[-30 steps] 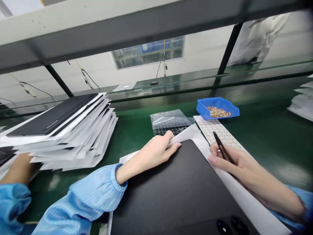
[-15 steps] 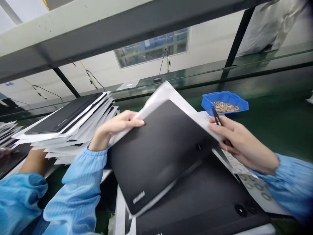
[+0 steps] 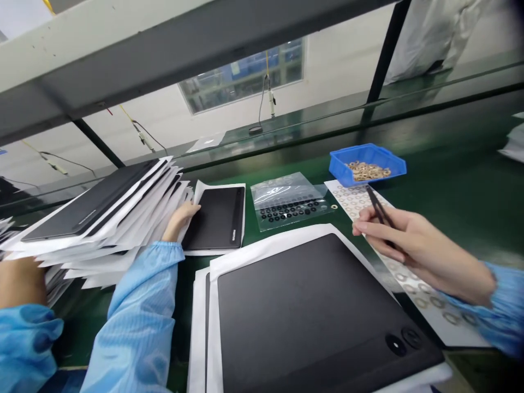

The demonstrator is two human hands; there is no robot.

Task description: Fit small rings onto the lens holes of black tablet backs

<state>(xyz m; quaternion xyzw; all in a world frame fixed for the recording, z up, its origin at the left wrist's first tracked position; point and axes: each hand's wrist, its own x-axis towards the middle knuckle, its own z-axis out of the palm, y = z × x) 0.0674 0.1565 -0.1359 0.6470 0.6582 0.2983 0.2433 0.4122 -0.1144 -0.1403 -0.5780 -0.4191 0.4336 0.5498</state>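
Observation:
My left hand (image 3: 182, 216) is at the left edge of a black tablet back cover (image 3: 210, 221), which lies on a white sheet beside the tall stack; thumb and fingers close on its edge, partly hidden. My right hand (image 3: 401, 240) pinches black tweezers (image 3: 380, 208), tips pointing up and left, above a white sheet of ring stickers (image 3: 409, 281). In front of me lies a larger black tablet back cover (image 3: 303, 311) with two round camera spots at its lower right, on white paper atop a low pile.
A tall stack of covers and white sheets (image 3: 135, 218) stands at left, near another person's sleeve (image 3: 28, 344). A clear bag with black rings (image 3: 286, 202) lies mid-bench. Behind the sticker sheet is a blue bin (image 3: 344, 169) of small tan rings. A shelf beam (image 3: 164, 60) crosses overhead.
My left hand has carried the smaller cover from above the low pile to the bench at left. My right hand has come off its edge, still holding the tweezers.

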